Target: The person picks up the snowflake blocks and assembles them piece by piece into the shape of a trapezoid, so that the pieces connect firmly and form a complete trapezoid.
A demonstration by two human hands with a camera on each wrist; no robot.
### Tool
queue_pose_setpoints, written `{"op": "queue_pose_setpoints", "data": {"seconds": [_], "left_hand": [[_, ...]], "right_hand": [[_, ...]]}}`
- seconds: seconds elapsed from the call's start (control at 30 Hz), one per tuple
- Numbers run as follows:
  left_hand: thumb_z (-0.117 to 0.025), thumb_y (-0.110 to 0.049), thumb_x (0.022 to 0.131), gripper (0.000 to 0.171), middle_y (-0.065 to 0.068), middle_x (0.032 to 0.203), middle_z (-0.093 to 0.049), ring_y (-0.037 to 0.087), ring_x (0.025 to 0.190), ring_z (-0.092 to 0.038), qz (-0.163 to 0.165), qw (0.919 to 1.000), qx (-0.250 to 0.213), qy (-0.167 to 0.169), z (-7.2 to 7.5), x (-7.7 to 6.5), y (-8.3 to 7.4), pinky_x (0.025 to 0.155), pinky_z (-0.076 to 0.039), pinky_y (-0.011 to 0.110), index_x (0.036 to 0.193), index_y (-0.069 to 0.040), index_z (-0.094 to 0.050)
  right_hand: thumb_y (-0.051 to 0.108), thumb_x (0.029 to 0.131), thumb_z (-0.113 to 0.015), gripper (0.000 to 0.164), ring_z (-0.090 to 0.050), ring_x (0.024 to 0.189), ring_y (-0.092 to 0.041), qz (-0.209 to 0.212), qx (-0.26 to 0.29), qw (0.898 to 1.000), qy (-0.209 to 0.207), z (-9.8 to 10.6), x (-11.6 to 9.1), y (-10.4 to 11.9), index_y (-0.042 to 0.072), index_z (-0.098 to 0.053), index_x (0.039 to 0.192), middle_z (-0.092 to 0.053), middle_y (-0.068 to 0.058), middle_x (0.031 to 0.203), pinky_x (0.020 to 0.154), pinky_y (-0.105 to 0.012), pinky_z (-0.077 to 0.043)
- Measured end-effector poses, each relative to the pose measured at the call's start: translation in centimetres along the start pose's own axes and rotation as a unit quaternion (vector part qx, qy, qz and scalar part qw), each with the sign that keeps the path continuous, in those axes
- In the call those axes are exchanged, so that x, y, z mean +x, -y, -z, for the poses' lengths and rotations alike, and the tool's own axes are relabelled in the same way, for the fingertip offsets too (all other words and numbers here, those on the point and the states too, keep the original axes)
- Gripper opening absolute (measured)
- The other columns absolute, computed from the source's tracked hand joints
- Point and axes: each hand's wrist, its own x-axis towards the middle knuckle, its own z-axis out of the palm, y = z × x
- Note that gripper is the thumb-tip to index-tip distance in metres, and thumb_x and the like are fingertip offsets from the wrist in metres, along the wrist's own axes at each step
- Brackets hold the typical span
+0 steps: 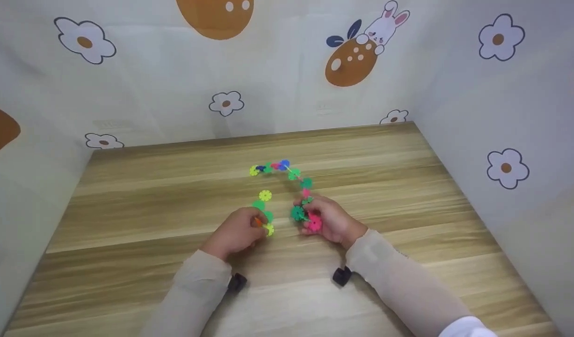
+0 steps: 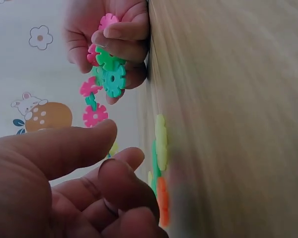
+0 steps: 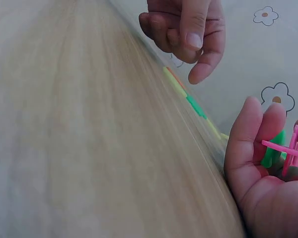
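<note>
My right hand grips one end of a chain of notched plastic discs. A pink disc and a dark green disc show at its fingers. From there the chain curves away and left through a blue disc to a yellow disc. My left hand hovers at the loose discs, thumb and fingers apart with nothing between them. Near it lie an orange disc, a yellow disc, green discs and a farther yellow disc, partly hidden by the hand.
The wood-grain tabletop spreads around both hands. Patterned cloth walls stand at its back and sides. Black devices hang at the left wrist and right wrist.
</note>
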Motion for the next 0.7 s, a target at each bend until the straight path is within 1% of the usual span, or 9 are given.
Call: {"op": "queue_pose_setpoints", "data": {"seconds": [0.1, 0.2, 0.3, 0.4, 0.47, 0.57, 0.63, 0.7], "left_hand": [[-0.073, -0.008, 0.091, 0.012, 0.004, 0.074, -0.061, 0.015, 0.060, -0.056, -0.001, 0.9990, 0.044, 0.001, 0.0, 0.7, -0.4, 0.057, -0.045, 0.027, 0.102, -0.006, -0.070], [-0.078, -0.010, 0.089, 0.014, 0.004, 0.081, -0.062, 0.018, 0.070, -0.057, 0.008, 0.9963, 0.085, -0.010, -0.1, 1.2, -0.6, 0.063, -0.046, 0.030, 0.097, -0.007, -0.068], [-0.081, -0.013, 0.088, 0.019, 0.005, 0.090, -0.064, 0.021, 0.081, -0.057, 0.028, 0.9932, 0.112, -0.018, -0.2, 1.2, -0.8, 0.071, -0.049, 0.035, 0.098, -0.006, -0.066], [-0.081, -0.015, 0.090, 0.023, 0.006, 0.097, -0.065, 0.023, 0.086, -0.057, 0.041, 0.9911, 0.127, -0.012, -0.5, 1.1, -1.0, 0.077, -0.051, 0.037, 0.103, -0.006, -0.065], [-0.081, -0.014, 0.090, 0.023, 0.007, 0.097, -0.065, 0.023, 0.086, -0.057, 0.044, 0.9906, 0.130, -0.006, -0.6, 1.0, -1.3, 0.076, -0.050, 0.037, 0.103, -0.006, -0.064], [-0.081, -0.013, 0.090, 0.022, 0.006, 0.093, -0.063, 0.022, 0.082, -0.055, 0.043, 0.9901, 0.134, 0.003, -0.8, 0.8, -1.4, 0.071, -0.047, 0.035, 0.099, -0.007, -0.062], [-0.081, -0.013, 0.090, 0.022, 0.006, 0.089, -0.061, 0.022, 0.080, -0.054, 0.039, 0.9901, 0.135, 0.006, -0.8, 0.6, -1.5, 0.067, -0.045, 0.034, 0.096, -0.007, -0.061], [-0.079, -0.012, 0.091, 0.021, 0.005, 0.087, -0.060, 0.021, 0.078, -0.054, 0.031, 0.9903, 0.135, 0.009, -0.8, 0.5, -1.5, 0.065, -0.043, 0.033, 0.094, -0.009, -0.059]], "right_hand": [[0.011, 0.099, -0.044, 0.030, -0.058, 0.058, -0.011, -0.004, 0.002, 1.000, 0.003, -0.1, 0.0, 0.0, 0.003, -0.053, 0.126, -0.059, -0.002, 0.075, 0.065, -0.032, -0.061], [0.009, 0.099, -0.044, 0.028, -0.064, 0.061, -0.014, -0.008, 0.013, 1.000, 0.007, -0.1, 0.1, 0.1, 0.005, -0.052, 0.126, -0.061, -0.004, 0.078, 0.067, -0.035, -0.063], [0.007, 0.098, -0.042, 0.026, -0.067, 0.064, -0.017, -0.010, 0.025, 1.000, 0.015, -0.2, 0.1, 0.2, 0.008, -0.051, 0.123, -0.062, -0.006, 0.079, 0.068, -0.037, -0.064], [0.008, 0.097, -0.042, 0.025, -0.067, 0.065, -0.017, -0.011, 0.027, 0.999, 0.019, -0.2, 0.2, 0.2, 0.008, -0.050, 0.121, -0.062, -0.006, 0.079, 0.067, -0.036, -0.064], [0.010, 0.097, -0.043, 0.025, -0.068, 0.066, -0.017, -0.010, 0.024, 0.999, 0.021, -0.2, 0.2, 0.1, 0.008, -0.050, 0.121, -0.062, -0.005, 0.080, 0.065, -0.035, -0.063], [0.013, 0.101, -0.046, 0.026, -0.068, 0.068, -0.016, -0.006, 0.005, 1.000, 0.018, -0.3, 0.1, 0.0, 0.006, -0.049, 0.126, -0.062, -0.005, 0.083, 0.064, -0.033, -0.063], [0.013, 0.102, -0.050, 0.032, -0.069, 0.069, -0.015, -0.001, -0.016, 1.000, 0.011, -0.3, 0.0, -0.1, 0.004, -0.045, 0.132, -0.063, -0.006, 0.085, 0.064, -0.033, -0.064], [0.010, 0.101, -0.055, 0.043, -0.070, 0.071, -0.015, 0.003, -0.042, 0.999, -0.002, -0.4, 0.0, -0.2, 0.002, -0.039, 0.141, -0.064, -0.007, 0.087, 0.064, -0.031, -0.063]]}}
